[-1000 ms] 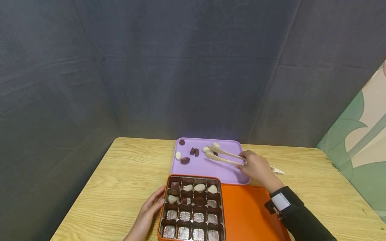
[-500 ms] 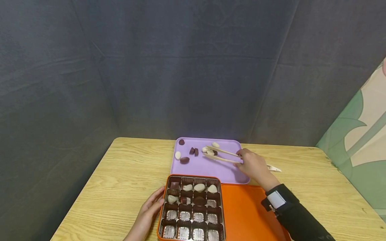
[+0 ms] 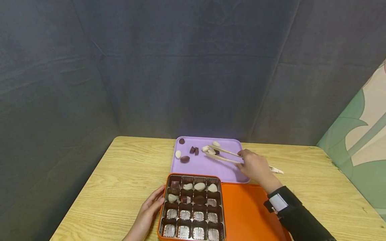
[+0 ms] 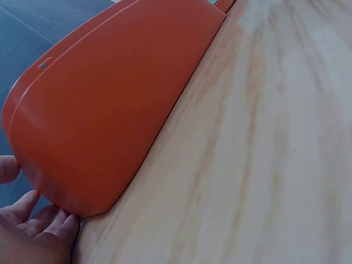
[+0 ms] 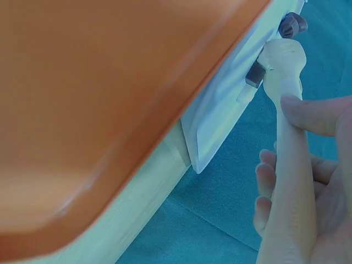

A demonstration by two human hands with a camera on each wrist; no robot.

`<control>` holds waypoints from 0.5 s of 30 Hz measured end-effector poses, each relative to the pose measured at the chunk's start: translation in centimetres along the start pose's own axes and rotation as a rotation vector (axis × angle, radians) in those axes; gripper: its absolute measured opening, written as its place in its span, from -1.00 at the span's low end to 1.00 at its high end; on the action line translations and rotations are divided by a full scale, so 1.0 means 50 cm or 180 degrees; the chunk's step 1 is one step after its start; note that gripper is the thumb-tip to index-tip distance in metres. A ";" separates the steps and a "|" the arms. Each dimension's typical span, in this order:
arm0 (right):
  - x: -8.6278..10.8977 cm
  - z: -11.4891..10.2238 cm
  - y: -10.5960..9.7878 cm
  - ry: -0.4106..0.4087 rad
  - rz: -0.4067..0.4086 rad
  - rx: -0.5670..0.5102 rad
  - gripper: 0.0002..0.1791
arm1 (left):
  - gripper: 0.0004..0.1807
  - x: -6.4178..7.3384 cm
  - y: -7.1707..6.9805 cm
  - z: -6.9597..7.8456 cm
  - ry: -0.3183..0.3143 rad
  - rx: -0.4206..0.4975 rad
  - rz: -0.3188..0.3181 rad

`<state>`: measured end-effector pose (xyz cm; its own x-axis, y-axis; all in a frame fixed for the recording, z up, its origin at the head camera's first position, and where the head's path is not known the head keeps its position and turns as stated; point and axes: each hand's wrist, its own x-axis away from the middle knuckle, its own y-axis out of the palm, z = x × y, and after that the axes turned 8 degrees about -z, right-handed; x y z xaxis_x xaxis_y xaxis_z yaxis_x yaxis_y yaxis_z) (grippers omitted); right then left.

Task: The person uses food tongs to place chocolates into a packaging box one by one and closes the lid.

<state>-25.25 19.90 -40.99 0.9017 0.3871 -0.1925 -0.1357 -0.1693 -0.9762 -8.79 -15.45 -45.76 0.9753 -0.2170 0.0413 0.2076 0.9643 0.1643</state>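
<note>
My right hand [image 3: 255, 166] grips pale wooden tongs [image 3: 224, 159] over the purple tray [image 3: 218, 170]. The tong tips reach around a white chocolate [image 3: 211, 152], beside another white piece [image 3: 205, 149] and a dark chocolate [image 3: 217, 152]. In the right wrist view, thumb and fingers press the tongs [image 5: 291, 181] from both sides. My left hand [image 3: 148, 208] rests against the left wall of an orange box [image 3: 161, 219], its fingers touching the corner in the left wrist view. The box's brown divided insert holds white and dark chocolates in its two far rows.
Left on the tray lie two white-and-dark neighbours, a white egg [image 3: 178, 154] and a dark egg [image 3: 185, 159], plus dark blocks [image 3: 194, 150] and a dark round piece [image 3: 182, 141]. An orange lid [image 3: 247, 211] lies right of the box. A grey curtain [image 3: 193, 67] stands behind the table.
The tongs dip slightly left and then return right, with the tips staying around the white chocolate. The left hand and the box keep their places.
</note>
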 end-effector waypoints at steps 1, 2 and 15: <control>0.000 0.000 0.000 -0.0040 0.0025 0.0014 -0.55 | -0.50 0.000 0.000 0.000 0.0000 0.0001 0.0009; 0.001 -0.001 -0.001 -0.0068 0.0050 0.0034 -0.55 | -0.50 0.000 0.000 0.000 -0.0003 0.0003 0.0020; 0.026 -0.009 -0.009 -0.0028 0.0036 -0.0131 -0.56 | -0.50 -0.001 0.001 0.002 -0.0061 -0.0031 0.0060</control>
<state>-23.83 20.10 -40.74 0.8966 0.3929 -0.2044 -0.1286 -0.2107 -0.9691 -8.81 -15.41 -45.68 0.9775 -0.2015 0.0630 0.1900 0.9697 0.1536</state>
